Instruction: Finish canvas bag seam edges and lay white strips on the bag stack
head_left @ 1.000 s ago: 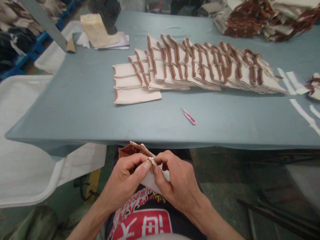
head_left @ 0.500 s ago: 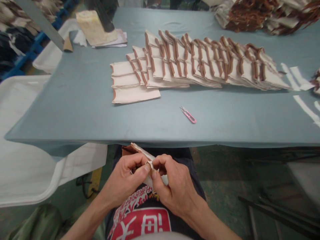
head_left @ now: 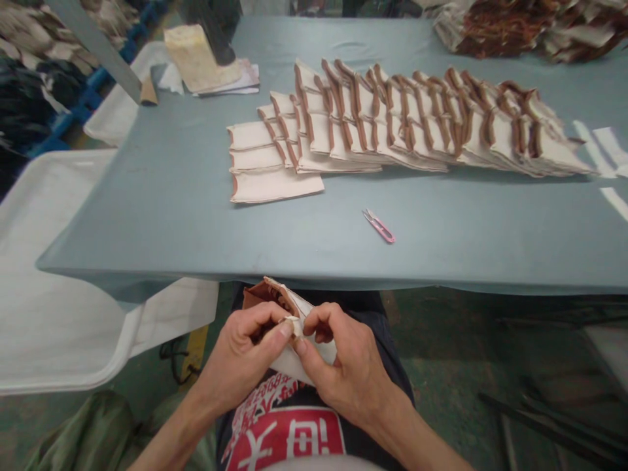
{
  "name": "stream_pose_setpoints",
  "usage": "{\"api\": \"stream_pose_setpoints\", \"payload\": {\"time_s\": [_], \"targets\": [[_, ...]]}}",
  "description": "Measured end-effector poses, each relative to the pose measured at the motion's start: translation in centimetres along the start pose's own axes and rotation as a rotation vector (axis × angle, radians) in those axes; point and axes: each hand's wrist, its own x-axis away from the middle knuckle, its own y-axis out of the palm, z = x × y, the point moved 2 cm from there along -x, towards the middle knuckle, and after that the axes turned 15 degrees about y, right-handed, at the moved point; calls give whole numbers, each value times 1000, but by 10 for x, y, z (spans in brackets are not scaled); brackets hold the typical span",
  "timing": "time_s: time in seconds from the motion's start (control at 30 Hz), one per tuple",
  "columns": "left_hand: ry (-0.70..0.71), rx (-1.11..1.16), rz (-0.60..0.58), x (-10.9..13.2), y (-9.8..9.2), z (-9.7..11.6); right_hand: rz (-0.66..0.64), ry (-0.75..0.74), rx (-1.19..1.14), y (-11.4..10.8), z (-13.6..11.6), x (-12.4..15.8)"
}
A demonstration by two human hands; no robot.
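Note:
Over my lap, below the table's front edge, I hold a folded cream fabric piece (head_left: 294,367) with brown edging and a brown inner side. My left hand (head_left: 243,356) pinches a rolled corner of it between thumb and forefinger. My right hand (head_left: 350,366) is closed around the other side, its thumb against the same corner and its forefinger curled slightly off it. The fingers hide part of the piece. Beyond my hands, pink-handled thread snips (head_left: 379,227) lie on the table, touched by neither hand.
A long overlapping row of similar cream and brown pieces (head_left: 275,186) crosses the blue-grey table (head_left: 171,216). Brown and cream bundles (head_left: 515,29) sit at the back right, white strips (head_left: 613,147) at the right. A white tub (head_left: 59,327) stands at the left, below the tabletop.
My right forefinger has lifted a little from the pinched corner. The piece has opened slightly, showing more brown inside. The whole view has shifted slightly, so things appear further right.

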Motion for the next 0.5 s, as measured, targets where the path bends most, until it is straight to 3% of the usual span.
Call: {"api": "stream_pose_setpoints", "payload": {"time_s": [0.17, 0.33, 0.5], "targets": [[-16, -1, -74, 2, -6, -3, -29, -4, 66, 3, 1, 1], [22, -14, 46, 0, 5, -4, -23, 92, 55, 7, 6, 1], [92, -79, 139, -4, 24, -3, 18, 162, 35, -3, 4, 3]]}}
